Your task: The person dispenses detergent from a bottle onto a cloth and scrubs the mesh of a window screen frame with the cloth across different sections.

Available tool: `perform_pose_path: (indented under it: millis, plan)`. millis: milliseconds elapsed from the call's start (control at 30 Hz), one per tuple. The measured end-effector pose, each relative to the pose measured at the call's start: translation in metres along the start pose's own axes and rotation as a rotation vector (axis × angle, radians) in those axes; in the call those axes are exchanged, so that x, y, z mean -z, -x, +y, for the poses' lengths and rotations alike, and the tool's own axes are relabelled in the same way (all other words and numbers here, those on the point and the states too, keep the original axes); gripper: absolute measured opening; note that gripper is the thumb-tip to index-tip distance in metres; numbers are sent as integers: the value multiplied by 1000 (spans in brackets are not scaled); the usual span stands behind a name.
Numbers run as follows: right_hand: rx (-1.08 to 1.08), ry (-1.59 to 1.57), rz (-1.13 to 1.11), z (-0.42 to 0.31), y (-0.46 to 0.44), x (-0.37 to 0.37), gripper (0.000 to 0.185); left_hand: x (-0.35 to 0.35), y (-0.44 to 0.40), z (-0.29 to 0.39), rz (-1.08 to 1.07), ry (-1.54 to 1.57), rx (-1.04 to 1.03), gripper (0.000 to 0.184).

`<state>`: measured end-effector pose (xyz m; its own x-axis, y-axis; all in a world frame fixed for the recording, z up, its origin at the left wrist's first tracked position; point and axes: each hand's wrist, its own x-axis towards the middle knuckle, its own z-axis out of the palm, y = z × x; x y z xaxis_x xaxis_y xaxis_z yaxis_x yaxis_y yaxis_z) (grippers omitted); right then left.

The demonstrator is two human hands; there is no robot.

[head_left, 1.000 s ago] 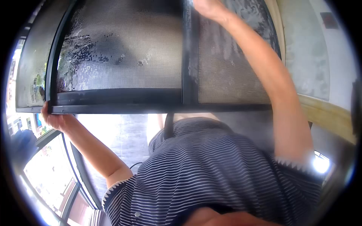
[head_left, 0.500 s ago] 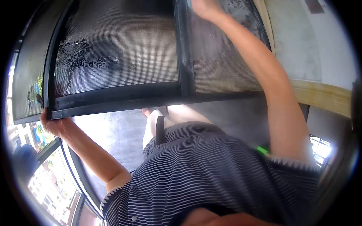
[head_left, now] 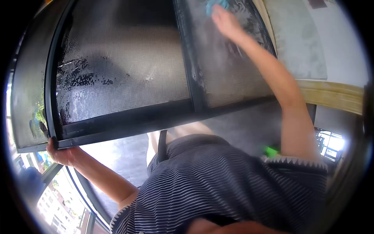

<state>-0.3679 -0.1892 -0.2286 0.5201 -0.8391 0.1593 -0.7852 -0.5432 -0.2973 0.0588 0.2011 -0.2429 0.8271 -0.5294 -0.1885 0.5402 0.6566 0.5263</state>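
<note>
A large dark-framed mesh panel (head_left: 128,66) was seen across the upper left and upper centre of the frame, its lower edge slanted, lower at the left than at the right. That edge was gripped near its lower left corner by the left hand (head_left: 61,155), fingers closed around the frame. A blue cloth (head_left: 217,6) was held at the top of the frame, right of centre, in the closed fingers of the right hand (head_left: 226,24); it was seen over the panel's right section, which was streaked with whitish smears. Whether the mesh was pressed by the cloth cannot be told. A striped garment (head_left: 210,175) was shown at the bottom, grey floor (head_left: 249,126) below the panel, a blurred green object (head_left: 271,151) near the right sleeve, and a yellowish ledge (head_left: 331,93) at the right.
</note>
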Motion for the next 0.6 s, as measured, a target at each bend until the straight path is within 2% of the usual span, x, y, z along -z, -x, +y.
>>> perform_pose_path:
  millis: [33,100,200,233,267,300,333,367,433,500,567,600]
  plan:
    - [191,-116,76,-28,39,7,33,0,0,-2,31,-23,-39,11]
    - [410,-108,29,-78,106,32,32,-19,10,-9,16,-36,-16,10]
    - [528,-48,-45,-47,97,31,32,-2,2,-2,52,-39,-78,12]
    - [397,-28,-12,-20,69,23,34,-1,0,-2,68,-62,-100,13]
    - [55,-54,-67,18,41,16,31,-3,-1,-3,85,-86,-121,15]
    - [-119,53,-35,58,15,15,31,-4,0,-4,104,-110,-143,16]
    - [-96,357,-15,104,-8,17,35,-3,0,-3,86,-126,-150,19]
    - [-78,434,40,141,-23,18,36,-4,4,-5,90,-122,-145,20]
    - [-129,342,135,127,-18,6,35,-7,5,-6,89,-114,-136,21]
    - [-86,-38,48,43,23,11,31,-3,7,-5,101,-144,-134,23]
    - [360,-17,180,-26,70,12,30,-4,8,-7,137,-200,-183,24]
    - [449,-11,200,-25,64,12,31,-6,10,-10,174,-238,-239,25]
